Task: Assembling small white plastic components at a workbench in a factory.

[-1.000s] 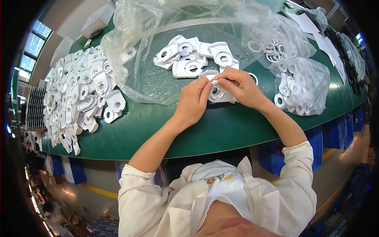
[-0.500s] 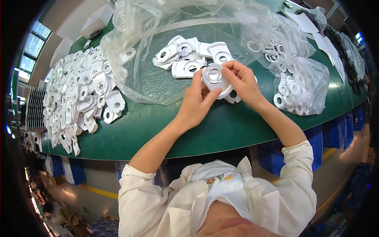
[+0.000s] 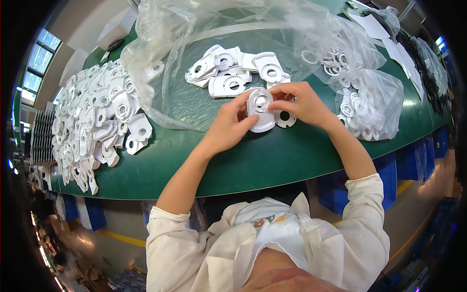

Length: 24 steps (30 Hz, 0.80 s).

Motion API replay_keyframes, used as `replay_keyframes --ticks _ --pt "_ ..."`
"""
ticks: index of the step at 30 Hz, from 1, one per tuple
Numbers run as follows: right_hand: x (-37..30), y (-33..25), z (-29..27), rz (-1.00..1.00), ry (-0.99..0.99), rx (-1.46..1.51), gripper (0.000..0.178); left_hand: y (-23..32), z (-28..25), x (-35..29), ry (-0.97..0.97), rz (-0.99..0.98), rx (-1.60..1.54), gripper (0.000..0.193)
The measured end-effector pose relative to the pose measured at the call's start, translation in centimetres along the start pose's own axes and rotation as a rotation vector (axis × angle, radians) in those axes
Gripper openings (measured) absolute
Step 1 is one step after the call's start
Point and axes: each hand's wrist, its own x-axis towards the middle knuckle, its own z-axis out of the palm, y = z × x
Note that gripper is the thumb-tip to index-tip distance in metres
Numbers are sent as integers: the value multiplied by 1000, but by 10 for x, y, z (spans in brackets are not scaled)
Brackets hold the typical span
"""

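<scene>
Between my hands is a white plastic piece (image 3: 263,120), rounded at the ends, with a round opening and raised ring near its far end. My left hand (image 3: 227,122) is closed on its left side, thumb on the front face. The thumb and fingers of my right hand (image 3: 302,103) pinch its upper right edge by the ring. Just under the right hand lies a white round part (image 3: 285,118) with a dark centre, partly covered. Beyond the hands, several similar white plastic pieces (image 3: 228,85) lie in a loose group on clear plastic sheeting (image 3: 180,109).
A large heap of white plastic parts (image 3: 90,114) covers the left of the green table (image 3: 233,168). To the right sit a clear bag of white rings (image 3: 377,104) and more loose rings (image 3: 335,61). Blue bins (image 3: 333,190) stand below the table edge.
The held piece has come down slightly toward me and turned so its ring faces upward and its long body shows. My right fingers have shifted along its upper right edge.
</scene>
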Motion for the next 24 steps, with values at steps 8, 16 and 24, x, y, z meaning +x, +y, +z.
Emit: replay_keyframes --ticks 8,16,24 --pt "-16 7 -94 120 68 -453 15 17 -72 1 647 256 -340 36" --pt "-49 52 -146 687 291 -979 30 31 -104 1 953 470 -240 38" --pt "-34 56 -133 570 259 -857 27 -13 -42 11 365 398 1316 44"
